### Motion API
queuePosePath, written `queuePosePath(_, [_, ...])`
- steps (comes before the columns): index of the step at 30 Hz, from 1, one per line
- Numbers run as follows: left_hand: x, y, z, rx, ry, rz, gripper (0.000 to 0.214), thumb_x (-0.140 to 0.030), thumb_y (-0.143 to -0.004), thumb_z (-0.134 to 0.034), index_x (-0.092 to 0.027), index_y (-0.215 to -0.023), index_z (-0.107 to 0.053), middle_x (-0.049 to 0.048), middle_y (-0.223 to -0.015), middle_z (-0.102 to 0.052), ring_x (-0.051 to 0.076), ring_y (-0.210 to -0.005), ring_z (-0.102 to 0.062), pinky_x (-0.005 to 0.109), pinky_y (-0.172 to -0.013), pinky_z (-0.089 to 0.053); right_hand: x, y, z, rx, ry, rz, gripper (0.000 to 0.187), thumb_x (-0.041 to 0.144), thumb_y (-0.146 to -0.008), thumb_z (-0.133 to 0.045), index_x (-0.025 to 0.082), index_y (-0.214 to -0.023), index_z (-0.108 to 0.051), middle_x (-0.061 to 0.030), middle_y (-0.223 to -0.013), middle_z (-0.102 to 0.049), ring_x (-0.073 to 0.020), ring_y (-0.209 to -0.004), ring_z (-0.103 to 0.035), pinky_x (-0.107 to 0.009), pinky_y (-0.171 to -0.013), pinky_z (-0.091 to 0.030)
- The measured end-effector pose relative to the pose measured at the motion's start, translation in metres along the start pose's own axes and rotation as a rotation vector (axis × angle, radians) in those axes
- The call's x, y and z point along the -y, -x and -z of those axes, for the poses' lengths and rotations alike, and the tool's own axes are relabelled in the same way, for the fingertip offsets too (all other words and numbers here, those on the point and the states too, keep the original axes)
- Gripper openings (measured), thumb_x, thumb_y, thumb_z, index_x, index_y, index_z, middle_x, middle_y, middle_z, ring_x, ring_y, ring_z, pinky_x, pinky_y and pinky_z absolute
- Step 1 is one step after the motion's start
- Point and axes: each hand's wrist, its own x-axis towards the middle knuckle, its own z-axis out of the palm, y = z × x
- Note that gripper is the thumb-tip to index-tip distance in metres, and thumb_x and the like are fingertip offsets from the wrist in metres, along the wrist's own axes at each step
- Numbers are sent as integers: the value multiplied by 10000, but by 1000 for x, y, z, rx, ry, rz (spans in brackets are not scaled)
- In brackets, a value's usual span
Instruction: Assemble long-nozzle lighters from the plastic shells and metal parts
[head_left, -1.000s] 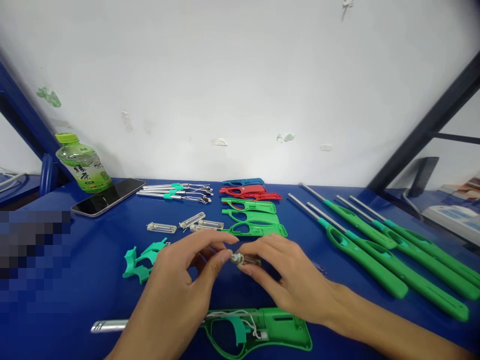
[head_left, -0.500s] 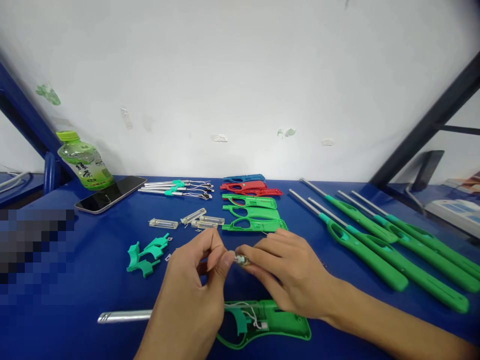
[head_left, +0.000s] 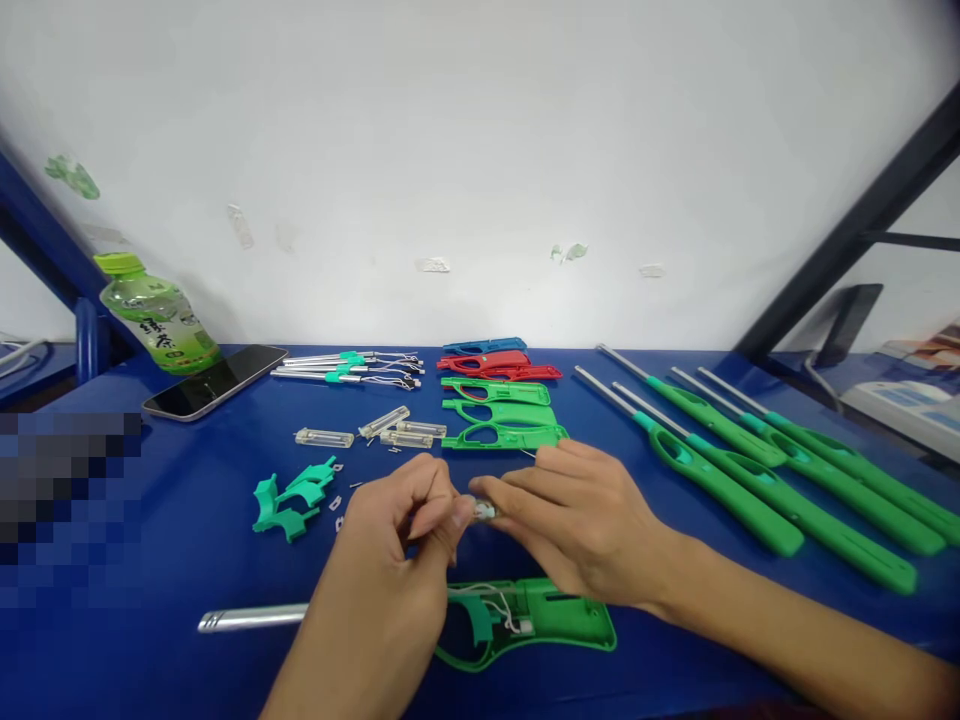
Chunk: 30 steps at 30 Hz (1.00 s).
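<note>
In my right hand (head_left: 585,515), the fingers are closed around a clear lighter fuel tank (head_left: 484,510), whose pale valve end points left. My left hand (head_left: 409,540) pinches at that end, thumb against fingers; whatever is between them is too small or hidden to make out. Below both hands lies an open green lighter shell half (head_left: 570,625) with a silver tube (head_left: 251,618) reaching left. A teal trigger (head_left: 480,618) and white wires (head_left: 501,605) sit inside it, partly covered by my left hand.
Loose teal triggers (head_left: 289,498), small metal clips (head_left: 335,503) and several clear tanks (head_left: 324,438) lie left of centre. Behind are wired tubes (head_left: 345,368) and coloured shell halves (head_left: 499,413). Long green lighters (head_left: 727,490) lie right; a phone (head_left: 217,382) and bottle (head_left: 161,320) stand left.
The hands have stayed together at the tank's valve end, with the tank turned slightly and the left fingertips closer over it. The whole view has shifted slightly; the table items lie as before.
</note>
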Motion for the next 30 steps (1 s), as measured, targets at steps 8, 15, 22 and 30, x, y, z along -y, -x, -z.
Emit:
queuePosePath(8, [4, 2, 8, 53, -70, 8, 200, -427, -981, -563, -285, -1113, -613, -34, -823, -682, 136, -577, -600, 232, -495, -455, -7, -3, 6, 2, -227, -222, 221, 313, -1146, -461, 193, -1123, -645, -53, -929, -742, -193, -785, -640, -326, -714, -496])
queuePosePath(15, [17, 11, 9, 418, -436, -113, 188, -273, -963, -671, -363, -1094, -772, -12, -1121, -716, 222, -1024, -690, 322, -853, -496, -6, 0, 16, 63, -362, -331, 399, 308, -1169, -323, 224, -852, -549, -7, -771, -623, -161, -690, -563, -305, -685, -447])
queuePosePath(22, [16, 6, 1, 511, -412, -115, 262, -215, -1045, -512, -274, -892, -716, -7, -962, -677, 188, -914, -646, 309, -808, -436, -6, 18, 15, 212, -450, -258, 430, 224, -1056, -437, 241, -649, -302, 62, -566, -329, -116, -520, -301, -332, -564, -254])
queuePosePath(30, [19, 6, 0, 507, -446, -97, 276, -259, -1056, -485, -284, -919, -723, -2, -957, -697, 210, -918, -633, 335, -828, -449, -1, 21, 10, 321, -484, -269, 392, 216, -1026, -481, 234, -673, -312, 67, -580, -333, -111, -517, -273, -341, -554, -207])
